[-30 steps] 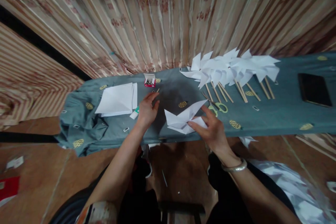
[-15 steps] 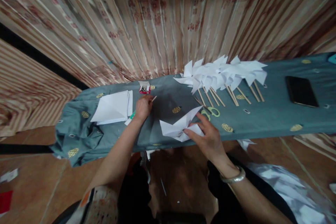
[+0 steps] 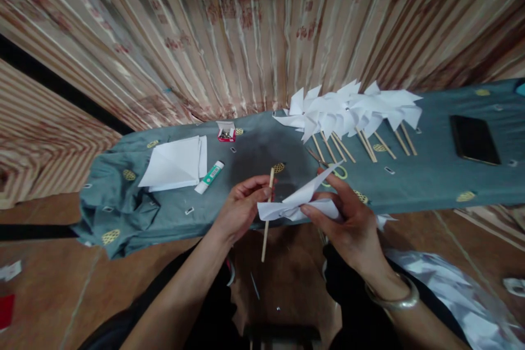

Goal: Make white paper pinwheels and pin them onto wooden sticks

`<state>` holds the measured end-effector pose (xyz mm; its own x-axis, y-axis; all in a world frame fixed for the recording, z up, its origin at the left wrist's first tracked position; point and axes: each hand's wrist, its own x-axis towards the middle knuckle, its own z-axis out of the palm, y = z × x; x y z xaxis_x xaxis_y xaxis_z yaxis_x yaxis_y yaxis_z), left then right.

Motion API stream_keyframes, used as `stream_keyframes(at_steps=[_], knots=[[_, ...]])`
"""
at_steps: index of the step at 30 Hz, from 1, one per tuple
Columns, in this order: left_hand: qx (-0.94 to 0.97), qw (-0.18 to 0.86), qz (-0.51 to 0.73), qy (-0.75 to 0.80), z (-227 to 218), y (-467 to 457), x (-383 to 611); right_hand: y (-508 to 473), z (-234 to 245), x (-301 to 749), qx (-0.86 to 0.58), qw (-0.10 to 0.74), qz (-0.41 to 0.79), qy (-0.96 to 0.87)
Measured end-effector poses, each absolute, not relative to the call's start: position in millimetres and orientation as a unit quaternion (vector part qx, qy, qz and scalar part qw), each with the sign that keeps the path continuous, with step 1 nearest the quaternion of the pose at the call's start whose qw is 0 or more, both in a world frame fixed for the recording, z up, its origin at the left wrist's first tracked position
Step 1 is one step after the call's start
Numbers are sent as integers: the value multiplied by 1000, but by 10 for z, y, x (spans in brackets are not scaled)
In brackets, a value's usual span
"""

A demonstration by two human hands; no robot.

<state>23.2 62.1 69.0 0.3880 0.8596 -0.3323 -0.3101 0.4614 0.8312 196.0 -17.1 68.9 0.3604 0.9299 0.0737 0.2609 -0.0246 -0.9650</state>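
My left hand (image 3: 245,203) is closed on a thin wooden stick (image 3: 266,238), held nearly upright over the table's front edge. Between the thumb and fingers of my right hand (image 3: 346,210) is a white paper pinwheel (image 3: 297,201), its blades folded in toward the middle. The stick passes close by the pinwheel's left blade; whether they touch I cannot tell. Just beyond my right hand lie scissors (image 3: 339,170) with yellow-green handles, partly covered by the paper. A green and white glue stick (image 3: 210,177) rests to the left of my left hand.
A stack of white paper (image 3: 174,164) lies at the left, near an open red box of small metal pins (image 3: 226,132). Several pinwheels on sticks (image 3: 353,109) overlap along the back. A black phone (image 3: 474,139) is at the right. A bag of white paper (image 3: 447,295) sits on the floor.
My left hand has come from near the pin box toward the front middle, bringing the stick upright beside the pinwheel. My right hand and the pinwheel have shifted slightly right. The glue stick is now uncovered.
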Motion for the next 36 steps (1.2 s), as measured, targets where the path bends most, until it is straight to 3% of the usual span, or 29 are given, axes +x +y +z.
stream_keyframes(at_steps=[36], knots=[[279, 775, 406, 397, 659, 593, 172, -197, 697, 1821, -642, 509, 302, -488]])
